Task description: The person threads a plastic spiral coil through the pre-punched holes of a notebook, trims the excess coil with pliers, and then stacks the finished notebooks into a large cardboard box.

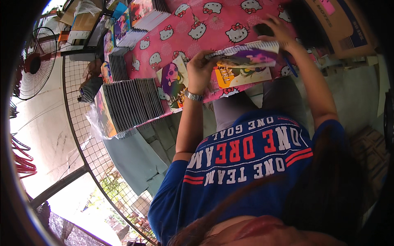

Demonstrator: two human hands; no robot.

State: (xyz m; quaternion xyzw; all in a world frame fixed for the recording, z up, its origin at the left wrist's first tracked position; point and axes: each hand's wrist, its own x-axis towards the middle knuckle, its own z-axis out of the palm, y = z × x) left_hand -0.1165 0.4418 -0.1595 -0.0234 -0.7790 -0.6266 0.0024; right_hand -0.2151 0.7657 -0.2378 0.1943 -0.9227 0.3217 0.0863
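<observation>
My left hand [200, 69] is closed on the left end of a spiral notebook [250, 56], which is tilted up with its purple picture cover showing. Beneath it, another notebook [242, 77] with a yellow and picture cover lies at the table's near edge. At the upper right, my right hand [281, 35] has its thumb and fingers around a small dark object [263, 29], too dim to name, just beyond the raised notebook's right end. A blue pen [290, 67] is beside the right wrist. Left of my left hand lies a further picture-cover notebook [173, 80].
A pink table cover [180, 39] with cartoon cats lies over the table. Stacked spiral notebooks [133, 100] stand at the left edge, with more piles [143, 14] farther back. A cardboard box [340, 26] stands at the right. A fan [35, 63] and wire mesh [84, 123] are at the left.
</observation>
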